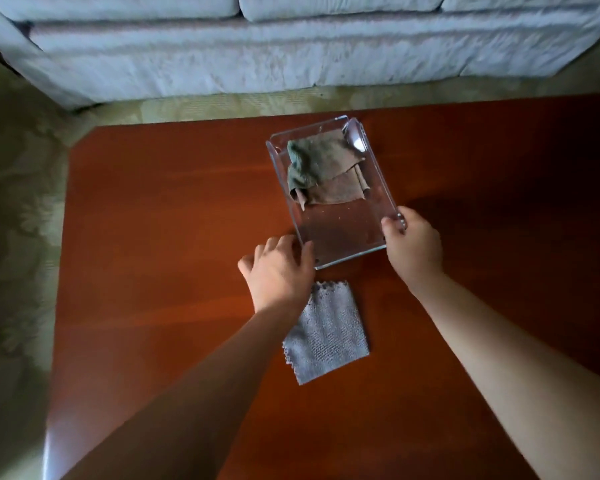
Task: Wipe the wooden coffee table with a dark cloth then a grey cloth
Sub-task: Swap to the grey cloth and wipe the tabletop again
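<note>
A reddish wooden coffee table [160, 237] fills the middle of the view. On it stands a clear plastic tray [340, 233] with a crumpled dark cloth [312, 164] lying on a brownish cloth in its far half. My right hand [413, 247] grips the tray's near right corner. My left hand [278, 268] presses against the tray's near left edge, thumb on the rim. A folded grey cloth [329, 334] lies flat on the table just behind my left wrist, partly covered by my forearm.
A pale sofa [291, 53] runs along the far side of the table, with a strip of patterned carpet [18, 202] between them and on the left. The table's far left corner is cut off at an angle.
</note>
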`<state>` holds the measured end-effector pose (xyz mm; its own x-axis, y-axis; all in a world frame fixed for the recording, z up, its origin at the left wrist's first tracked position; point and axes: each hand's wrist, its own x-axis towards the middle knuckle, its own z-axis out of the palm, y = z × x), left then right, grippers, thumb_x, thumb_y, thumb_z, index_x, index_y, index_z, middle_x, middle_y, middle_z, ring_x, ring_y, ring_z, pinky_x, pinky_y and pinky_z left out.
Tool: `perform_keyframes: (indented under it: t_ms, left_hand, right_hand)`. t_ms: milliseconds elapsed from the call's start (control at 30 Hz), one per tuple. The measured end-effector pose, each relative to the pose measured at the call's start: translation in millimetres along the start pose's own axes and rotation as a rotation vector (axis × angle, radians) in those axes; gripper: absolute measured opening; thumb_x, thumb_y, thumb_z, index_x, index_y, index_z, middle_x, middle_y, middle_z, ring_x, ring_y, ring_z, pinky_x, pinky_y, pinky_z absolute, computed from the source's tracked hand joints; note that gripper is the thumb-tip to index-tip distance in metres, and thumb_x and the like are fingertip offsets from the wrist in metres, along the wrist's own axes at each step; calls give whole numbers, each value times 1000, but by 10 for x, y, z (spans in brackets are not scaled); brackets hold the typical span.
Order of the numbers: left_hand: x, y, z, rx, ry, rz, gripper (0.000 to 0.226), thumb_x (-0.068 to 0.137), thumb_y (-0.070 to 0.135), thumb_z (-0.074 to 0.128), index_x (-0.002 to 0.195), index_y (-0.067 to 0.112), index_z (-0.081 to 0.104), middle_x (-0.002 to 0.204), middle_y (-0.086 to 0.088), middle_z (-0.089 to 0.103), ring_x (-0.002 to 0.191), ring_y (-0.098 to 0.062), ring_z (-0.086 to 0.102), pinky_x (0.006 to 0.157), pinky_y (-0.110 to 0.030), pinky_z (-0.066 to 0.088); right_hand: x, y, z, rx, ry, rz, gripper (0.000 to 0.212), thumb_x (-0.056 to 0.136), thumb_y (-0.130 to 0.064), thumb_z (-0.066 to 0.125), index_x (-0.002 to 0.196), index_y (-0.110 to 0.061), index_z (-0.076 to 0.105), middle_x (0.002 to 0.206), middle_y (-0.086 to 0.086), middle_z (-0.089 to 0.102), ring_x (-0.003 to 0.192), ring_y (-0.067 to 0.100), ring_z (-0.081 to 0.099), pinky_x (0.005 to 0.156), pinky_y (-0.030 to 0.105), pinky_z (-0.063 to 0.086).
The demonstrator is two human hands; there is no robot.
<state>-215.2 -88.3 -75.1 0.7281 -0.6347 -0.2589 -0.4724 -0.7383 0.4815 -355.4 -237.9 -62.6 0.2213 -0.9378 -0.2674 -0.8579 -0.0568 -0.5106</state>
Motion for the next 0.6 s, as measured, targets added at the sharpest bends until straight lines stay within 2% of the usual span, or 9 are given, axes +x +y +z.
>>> perform_keyframes:
  t_ms: [133,233,267,333,400,500,567,600]
  left_hand:
    - [97,60,-18,-164,-23,-16,17,97,23,51,97,10,63,100,-8,68,98,-34,62,85,-42,42]
    - [184,-111,-200,-234,22,-43,13,97,16,52,96,6,60,99,-12,63,92,-36,60,75,-39,42]
    - [205,-224,-278,-231,38,-45,12,98,16,52,95,7,59,99,-11,63,92,-35,59,74,-38,41]
    - [215,-501,-464,-219,73,-51,12,98,17,54,91,9,56,97,-9,61,89,-35,58,70,-37,37]
    - [210,-802,-689,-199,111,-77,13,98,17,55,87,11,54,95,-7,59,87,-34,57,69,-36,36]
    - [199,-1297,-1056,-173,159,-134,10,95,11,58,86,12,55,95,-8,59,88,-35,57,71,-36,36]
    - [210,-1634,-1288,-141,186,-175,5,94,9,59,89,9,59,96,-9,61,90,-36,57,74,-39,39]
    - [224,-1785,-1390,-123,194,-197,4,94,9,59,90,7,61,97,-10,61,90,-36,58,75,-40,41]
  right_hand:
    - [161,52,64,0,-79,16,40,95,-26,62,134,-16,68,118,8,76,110,34,70,94,51,58]
    - [30,-75,117,99,-157,39,43,93,-33,64,133,-17,66,115,8,75,101,34,72,88,54,61]
    - [-83,-197,127,155,-194,49,42,97,-28,65,137,-15,62,117,11,73,94,32,72,81,51,62]
    - [-323,-430,237,216,-261,68,42,103,-14,63,144,-8,55,117,15,69,76,21,69,60,31,57]
    - [-522,-634,490,246,-299,70,42,104,-11,62,145,-7,53,108,12,69,65,13,65,51,20,49]
    - [-764,-1050,938,301,-329,54,38,104,-13,63,141,-11,56,102,7,70,56,11,66,50,23,52]
    - [-909,-1336,1222,292,-347,23,37,103,-17,64,139,-17,58,101,3,71,61,16,71,59,35,61]
    - [-976,-1468,1349,285,-353,5,37,102,-20,65,138,-19,59,105,3,72,70,20,75,68,42,65]
